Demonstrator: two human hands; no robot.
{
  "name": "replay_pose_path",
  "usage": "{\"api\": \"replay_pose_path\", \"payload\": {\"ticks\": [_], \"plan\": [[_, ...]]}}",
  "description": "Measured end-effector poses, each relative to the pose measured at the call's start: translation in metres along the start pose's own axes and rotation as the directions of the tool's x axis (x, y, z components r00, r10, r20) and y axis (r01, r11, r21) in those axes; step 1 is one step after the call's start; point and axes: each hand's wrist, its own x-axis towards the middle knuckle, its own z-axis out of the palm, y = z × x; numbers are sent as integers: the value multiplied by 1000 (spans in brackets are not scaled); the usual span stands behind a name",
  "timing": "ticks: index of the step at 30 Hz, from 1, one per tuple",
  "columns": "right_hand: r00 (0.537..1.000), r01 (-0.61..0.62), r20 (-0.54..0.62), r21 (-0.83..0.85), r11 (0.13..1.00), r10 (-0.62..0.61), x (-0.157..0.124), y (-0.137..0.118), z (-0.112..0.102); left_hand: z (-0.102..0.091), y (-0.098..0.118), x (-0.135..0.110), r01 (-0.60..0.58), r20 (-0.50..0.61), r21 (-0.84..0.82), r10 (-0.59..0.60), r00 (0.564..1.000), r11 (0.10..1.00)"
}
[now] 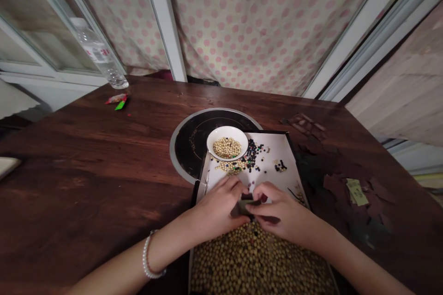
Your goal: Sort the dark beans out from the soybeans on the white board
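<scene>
Pinching a dark flat scrap, the left hand and right hand are meeting just above heaped soybeans, apparently holding it clear of them; the view leaves its material uncertain.

Dark wooden table: plastic water bottle at far-left edge, red-green wrapper scraps near it, round black hob mid-table, torn brown scraps right; polka-dot curtain behind.
</scene>
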Motion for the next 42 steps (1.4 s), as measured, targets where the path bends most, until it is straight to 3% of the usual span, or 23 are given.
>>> {"api": "replay_pose_path", "payload": {"ticks": [9,42], "plan": [[1000,6,10,-18,1000,-6,-1,-2,-3,-1,0,1,17,45,17,-18,999,1000],[998,3,-70,16,1000,-2,-1,2,4,0,-3,0,14,26,-19,-14,1000,1000]]}}
